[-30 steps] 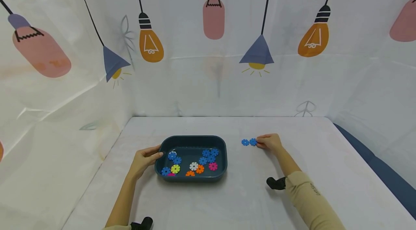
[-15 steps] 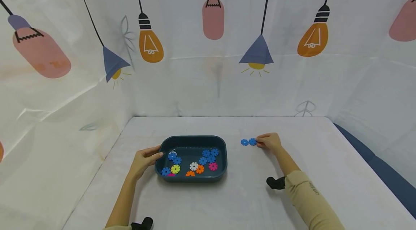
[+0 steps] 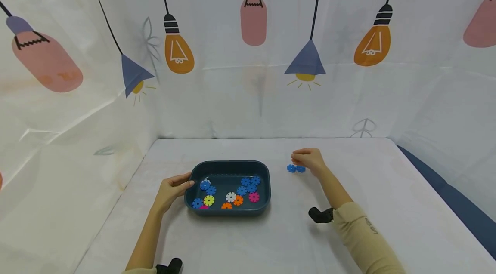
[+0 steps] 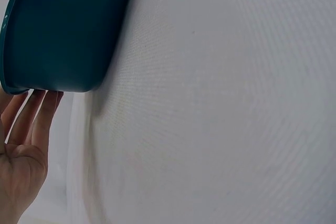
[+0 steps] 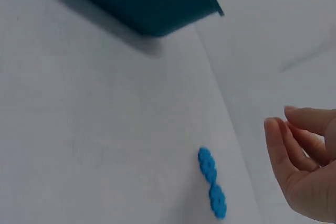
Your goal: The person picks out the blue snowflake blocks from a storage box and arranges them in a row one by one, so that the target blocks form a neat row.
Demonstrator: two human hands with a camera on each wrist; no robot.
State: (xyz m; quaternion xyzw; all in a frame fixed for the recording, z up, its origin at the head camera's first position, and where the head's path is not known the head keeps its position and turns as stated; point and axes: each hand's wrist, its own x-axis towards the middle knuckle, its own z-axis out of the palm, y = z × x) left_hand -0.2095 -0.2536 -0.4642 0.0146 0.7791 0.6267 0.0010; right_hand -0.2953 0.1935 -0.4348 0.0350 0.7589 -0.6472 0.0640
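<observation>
The person's right arm reaches from the near right, its beige sleeve [image 3: 368, 237] pushed up the forearm, and the right hand [image 3: 308, 160] hovers over the far right part of the table. Its fingers are loosely bent with nothing between them, the thumb close to but apart from the fingertips. Just below the hand, two blue gear-shaped pieces [image 3: 291, 168] lie side by side on the table, right of the tray [image 3: 230, 213]; from the head the hand partly covers them, while the right wrist view shows them apart from it.

The left arm comes up from the near left. The left hand [image 3: 173, 188] grips the tray's left end, thumb on the rim and fingers against the outside wall.

Inside the dark teal tray are more pieces: a blue cluster [image 3: 251, 189] at the right, other blue ones and a yellow piece [image 3: 209, 200] at the left, a white piece [image 3: 230, 197] touching an orange one near the middle, and a pink piece [image 3: 254, 197] at the near right. Black wrist mounts [image 3: 320, 215] sit at both wrists.

The table [image 3: 271, 244] is white, and white sheeting [image 3: 224, 102] printed with hanging lamps stands behind it and to both sides.
</observation>
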